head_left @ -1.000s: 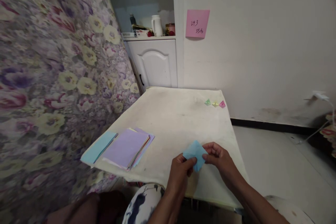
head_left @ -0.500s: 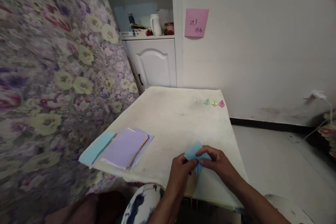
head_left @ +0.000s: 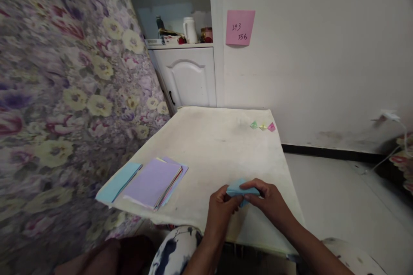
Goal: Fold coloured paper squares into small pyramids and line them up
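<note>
Between both hands is a small piece of folded blue paper (head_left: 235, 188), held just above the near right part of the table. My left hand (head_left: 223, 206) pinches its left side, thumb in front. My right hand (head_left: 267, 197) grips the right side, with its index finger lying over the top edge and the thumb below. The fingers hide part of the folds. At the table's far right corner lie three small folded paper pieces: a green one (head_left: 254, 125), a yellow one (head_left: 263, 126) and a pink one (head_left: 271, 127).
On the cream-covered table (head_left: 206, 137), a stack of purple and other coloured paper (head_left: 153, 182) lies at the left beside a blue paper stack (head_left: 118, 181). A floral curtain (head_left: 80, 107) hangs along the left. A pink note (head_left: 240, 28) sticks to the wall behind.
The blue paper has tilted and folded inward between my fingers, so it looks flatter and narrower. Both hands stay in nearly the same place.
</note>
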Tool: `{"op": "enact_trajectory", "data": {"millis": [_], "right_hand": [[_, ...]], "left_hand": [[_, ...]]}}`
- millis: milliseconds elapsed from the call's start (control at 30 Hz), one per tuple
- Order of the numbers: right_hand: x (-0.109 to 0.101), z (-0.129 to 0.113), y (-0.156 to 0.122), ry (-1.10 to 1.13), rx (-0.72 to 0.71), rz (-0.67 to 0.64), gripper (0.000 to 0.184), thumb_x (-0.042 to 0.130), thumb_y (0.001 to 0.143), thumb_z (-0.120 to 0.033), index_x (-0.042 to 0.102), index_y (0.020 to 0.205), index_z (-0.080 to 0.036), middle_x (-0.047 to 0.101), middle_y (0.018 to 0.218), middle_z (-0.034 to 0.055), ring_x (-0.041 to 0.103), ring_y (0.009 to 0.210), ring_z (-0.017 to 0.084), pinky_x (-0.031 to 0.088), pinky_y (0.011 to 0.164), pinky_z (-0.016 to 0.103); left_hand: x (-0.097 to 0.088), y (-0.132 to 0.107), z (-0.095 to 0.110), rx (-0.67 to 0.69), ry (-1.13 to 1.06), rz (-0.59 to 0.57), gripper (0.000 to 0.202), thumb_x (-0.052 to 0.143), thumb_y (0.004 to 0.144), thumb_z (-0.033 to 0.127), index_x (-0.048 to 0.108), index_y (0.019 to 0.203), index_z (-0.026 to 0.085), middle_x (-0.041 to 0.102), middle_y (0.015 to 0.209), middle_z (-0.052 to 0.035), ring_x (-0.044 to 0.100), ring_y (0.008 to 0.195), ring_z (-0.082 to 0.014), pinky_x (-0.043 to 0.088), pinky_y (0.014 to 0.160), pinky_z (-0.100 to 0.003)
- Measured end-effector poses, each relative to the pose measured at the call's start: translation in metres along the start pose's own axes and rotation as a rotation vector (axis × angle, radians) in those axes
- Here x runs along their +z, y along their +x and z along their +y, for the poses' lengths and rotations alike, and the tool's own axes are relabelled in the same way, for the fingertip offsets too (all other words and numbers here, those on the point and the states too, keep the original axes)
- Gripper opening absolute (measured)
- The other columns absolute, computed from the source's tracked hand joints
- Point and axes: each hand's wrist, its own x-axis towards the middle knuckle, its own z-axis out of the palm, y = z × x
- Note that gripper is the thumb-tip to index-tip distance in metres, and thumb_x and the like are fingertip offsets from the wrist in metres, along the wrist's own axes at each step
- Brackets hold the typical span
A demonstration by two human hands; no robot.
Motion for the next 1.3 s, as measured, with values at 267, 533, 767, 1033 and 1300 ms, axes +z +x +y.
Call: {"op": "enact_trajectory", "data": {"millis": [267,533,767,1033,1300], "right_hand": [[-0.001,0.005,0.0,-0.097,-0.047,0.032,0.013,0.062,0.07,-0.021,0.069,0.082,-0.022,0.057,0.076,0.0006,0.055,0.073,0.016,0.042,0.064,0.026],[-0.002,0.007,0.001,-0.147,-0.069,0.037,0.013,0.06,0.072,-0.019,0.069,0.081,-0.022,0.054,0.078,0.001,0.054,0.075,0.016,0.042,0.065,0.027],[-0.002,0.005,0.002,-0.181,-0.098,0.035,0.009,0.059,0.074,-0.021,0.068,0.075,-0.02,0.054,0.089,0.0034,0.054,0.084,0.017,0.042,0.068,0.027],[-0.005,0.008,0.003,-0.287,-0.046,-0.027,0.011,0.057,0.074,-0.022,0.064,0.067,-0.019,0.057,0.069,0.0,0.054,0.068,0.015,0.039,0.061,0.026],[-0.007,0.008,0.003,-0.284,0.007,0.003,0.01,0.059,0.071,-0.024,0.063,0.064,-0.018,0.059,0.066,0.0002,0.054,0.064,0.016,0.039,0.057,0.025]], "left_hand": [[0.002,-0.003,0.004,0.044,0.047,0.054,0.01,0.064,0.066,0.024,0.059,0.069,0.015,0.051,0.052,0.0046,0.047,0.051,-0.01,0.036,0.049,-0.019],[0.006,-0.005,0.007,0.008,-0.017,0.085,0.017,0.065,0.068,0.026,0.051,0.069,0.017,0.054,0.053,0.0047,0.051,0.052,-0.0101,0.04,0.05,-0.019],[0.007,-0.004,0.006,0.013,-0.083,0.119,0.024,0.067,0.066,0.026,0.045,0.07,0.018,0.052,0.055,0.0064,0.051,0.049,-0.0086,0.042,0.048,-0.019],[0.003,-0.004,0.009,-0.019,-0.036,0.067,0.037,0.068,0.066,0.03,0.057,0.099,0.018,0.054,0.061,0.0047,0.057,0.05,-0.011,0.046,0.05,-0.021],[-0.003,0.0,0.008,0.048,0.045,0.048,0.017,0.065,0.067,0.031,0.06,0.066,0.016,0.059,0.062,0.0009,0.056,0.049,-0.0106,0.042,0.048,-0.021]]}}
